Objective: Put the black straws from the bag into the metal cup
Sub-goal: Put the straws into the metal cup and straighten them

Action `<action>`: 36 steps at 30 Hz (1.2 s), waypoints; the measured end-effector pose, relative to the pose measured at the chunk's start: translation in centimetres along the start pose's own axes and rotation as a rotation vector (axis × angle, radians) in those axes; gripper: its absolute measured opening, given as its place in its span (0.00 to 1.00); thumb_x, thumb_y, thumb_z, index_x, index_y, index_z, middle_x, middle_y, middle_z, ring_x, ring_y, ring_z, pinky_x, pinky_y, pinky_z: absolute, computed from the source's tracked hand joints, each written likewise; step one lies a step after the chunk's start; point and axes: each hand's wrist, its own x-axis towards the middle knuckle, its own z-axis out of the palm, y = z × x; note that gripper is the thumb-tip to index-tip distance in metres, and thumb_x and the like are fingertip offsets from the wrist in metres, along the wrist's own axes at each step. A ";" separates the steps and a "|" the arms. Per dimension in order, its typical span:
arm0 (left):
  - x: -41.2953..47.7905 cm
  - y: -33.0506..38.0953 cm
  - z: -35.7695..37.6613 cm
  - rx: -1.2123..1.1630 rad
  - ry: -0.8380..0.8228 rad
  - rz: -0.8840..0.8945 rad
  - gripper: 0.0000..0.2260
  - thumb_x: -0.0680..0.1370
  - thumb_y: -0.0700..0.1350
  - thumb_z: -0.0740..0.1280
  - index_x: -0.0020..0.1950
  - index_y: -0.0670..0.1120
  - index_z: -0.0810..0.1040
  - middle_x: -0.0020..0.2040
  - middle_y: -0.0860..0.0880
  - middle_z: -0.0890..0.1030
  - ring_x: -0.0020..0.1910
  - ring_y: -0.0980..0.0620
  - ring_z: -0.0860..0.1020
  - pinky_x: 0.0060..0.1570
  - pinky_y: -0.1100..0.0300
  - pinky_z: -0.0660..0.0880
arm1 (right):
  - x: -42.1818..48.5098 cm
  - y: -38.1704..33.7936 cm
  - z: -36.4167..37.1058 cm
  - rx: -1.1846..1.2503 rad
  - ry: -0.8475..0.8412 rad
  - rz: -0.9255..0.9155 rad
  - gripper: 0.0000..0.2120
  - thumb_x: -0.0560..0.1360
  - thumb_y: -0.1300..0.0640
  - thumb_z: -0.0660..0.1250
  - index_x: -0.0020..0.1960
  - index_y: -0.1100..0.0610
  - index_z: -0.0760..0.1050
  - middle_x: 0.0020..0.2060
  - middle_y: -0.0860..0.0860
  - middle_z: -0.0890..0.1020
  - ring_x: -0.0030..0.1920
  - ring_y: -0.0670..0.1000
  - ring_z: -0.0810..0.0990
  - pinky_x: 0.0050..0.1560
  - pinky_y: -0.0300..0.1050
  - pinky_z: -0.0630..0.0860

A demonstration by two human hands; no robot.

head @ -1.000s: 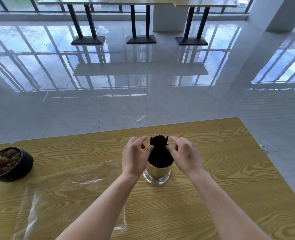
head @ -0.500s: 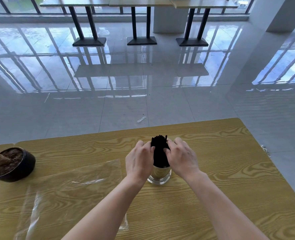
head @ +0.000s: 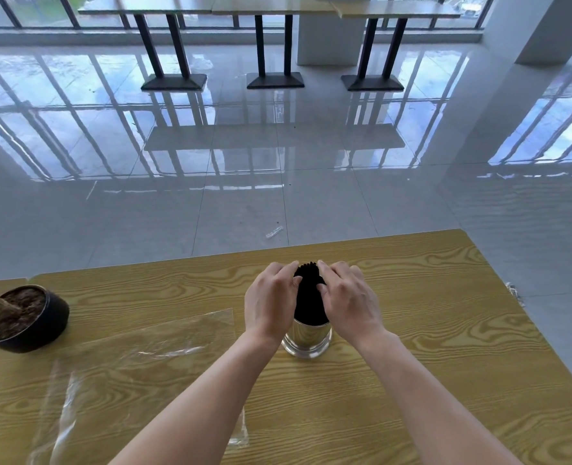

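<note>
Straws [head: 308,297], black and packed into one tight bundle, stand upright in the metal cup [head: 306,342], their lower part inside it and their tops rising well above its rim. The cup sits on the table [head: 445,330], a yellow wood-grain top, toward its far edge. My left hand [head: 268,305] is cupped against the left side of the bundle and my right hand [head: 350,305] against the right side, so the bundle is squeezed between them above the rim. The fingers [head: 279,271] of my left hand curl round the bundle with the thumb tip lying on its near side. The fingers [head: 340,268] of my right hand curl the same way, forefinger up by the tops and thumb pressed on the dark mass lower down. Whether either palm touches the cup's shiny wall I cannot tell. The bag [head: 150,350], clear plastic, lies flat and creased on the table to the left of the cup, partly under my left forearm. Farther left, at the table's edge, a dark round pot [head: 43,327] holds brown soil and a stub of stem. Beyond the table is a glossy tiled floor [head: 278,182] that mirrors the window bars, with a small scrap of clear wrapper [head: 274,232] lying on it.
</note>
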 end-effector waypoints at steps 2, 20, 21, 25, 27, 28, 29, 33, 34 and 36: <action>0.2 -0.1 0.0 0.008 -0.006 0.006 0.10 0.79 0.45 0.69 0.60 0.47 0.81 0.46 0.48 0.82 0.43 0.43 0.80 0.37 0.54 0.75 | 0.0 0.0 0.2 0.037 0.000 -0.009 0.24 0.81 0.56 0.65 0.75 0.60 0.68 0.60 0.54 0.79 0.61 0.57 0.74 0.54 0.49 0.77; -0.4 -0.4 0.6 0.059 -0.021 -0.148 0.09 0.79 0.50 0.66 0.41 0.49 0.79 0.37 0.54 0.71 0.35 0.49 0.72 0.29 0.59 0.61 | -0.6 0.2 0.6 -0.003 0.076 0.124 0.07 0.81 0.57 0.64 0.47 0.58 0.78 0.40 0.50 0.71 0.46 0.54 0.74 0.40 0.44 0.73; -0.2 -0.4 0.7 0.060 -0.027 -0.157 0.11 0.79 0.50 0.66 0.39 0.48 0.77 0.36 0.53 0.71 0.34 0.48 0.71 0.29 0.58 0.60 | -0.3 0.0 0.6 -0.016 0.077 0.119 0.08 0.82 0.57 0.63 0.48 0.58 0.78 0.41 0.50 0.72 0.46 0.54 0.73 0.39 0.45 0.74; -0.1 -0.7 0.8 0.040 -0.041 -0.172 0.13 0.80 0.50 0.64 0.38 0.47 0.77 0.36 0.52 0.72 0.34 0.47 0.72 0.29 0.57 0.60 | 0.2 -0.3 0.8 -0.030 0.052 0.128 0.09 0.82 0.57 0.60 0.54 0.57 0.79 0.44 0.51 0.72 0.49 0.53 0.71 0.39 0.46 0.74; -0.3 -0.7 0.9 0.034 -0.038 -0.181 0.14 0.80 0.50 0.64 0.37 0.47 0.76 0.35 0.52 0.70 0.34 0.47 0.71 0.28 0.58 0.58 | 0.2 -0.2 0.9 -0.033 0.040 0.140 0.09 0.82 0.57 0.60 0.55 0.56 0.78 0.46 0.51 0.72 0.51 0.54 0.71 0.40 0.45 0.73; -0.4 -0.7 0.9 0.036 -0.035 -0.184 0.14 0.81 0.50 0.63 0.37 0.47 0.76 0.34 0.52 0.69 0.33 0.47 0.70 0.27 0.59 0.58 | 0.2 -0.2 0.9 -0.039 0.027 0.143 0.09 0.81 0.57 0.60 0.55 0.56 0.78 0.48 0.51 0.72 0.52 0.54 0.71 0.41 0.45 0.72; -0.5 -0.8 1.0 0.043 -0.035 -0.181 0.14 0.81 0.50 0.63 0.37 0.46 0.76 0.35 0.52 0.69 0.33 0.47 0.70 0.27 0.59 0.57 | 0.3 -0.1 1.0 -0.046 0.008 0.144 0.09 0.81 0.57 0.60 0.56 0.56 0.77 0.50 0.52 0.72 0.53 0.54 0.70 0.44 0.45 0.71; -0.8 -0.8 0.9 0.063 -0.035 -0.149 0.14 0.82 0.50 0.61 0.38 0.46 0.74 0.37 0.51 0.70 0.32 0.46 0.72 0.29 0.57 0.63 | 0.3 -0.1 1.2 -0.036 -0.043 0.141 0.14 0.81 0.52 0.59 0.64 0.53 0.75 0.62 0.52 0.72 0.61 0.54 0.67 0.55 0.48 0.74; -0.8 -0.7 0.9 0.075 -0.034 -0.140 0.14 0.82 0.49 0.60 0.38 0.46 0.73 0.37 0.51 0.70 0.32 0.46 0.72 0.29 0.57 0.64 | 0.2 -0.1 1.2 -0.023 -0.042 0.143 0.15 0.81 0.51 0.59 0.66 0.53 0.74 0.64 0.52 0.72 0.62 0.55 0.67 0.57 0.48 0.74; -0.8 -0.6 0.8 0.108 -0.029 -0.133 0.13 0.82 0.47 0.59 0.38 0.46 0.70 0.37 0.50 0.70 0.31 0.46 0.71 0.29 0.57 0.63 | 0.2 -0.2 1.1 0.004 -0.052 0.146 0.18 0.82 0.49 0.58 0.69 0.53 0.73 0.68 0.52 0.71 0.66 0.55 0.65 0.62 0.50 0.73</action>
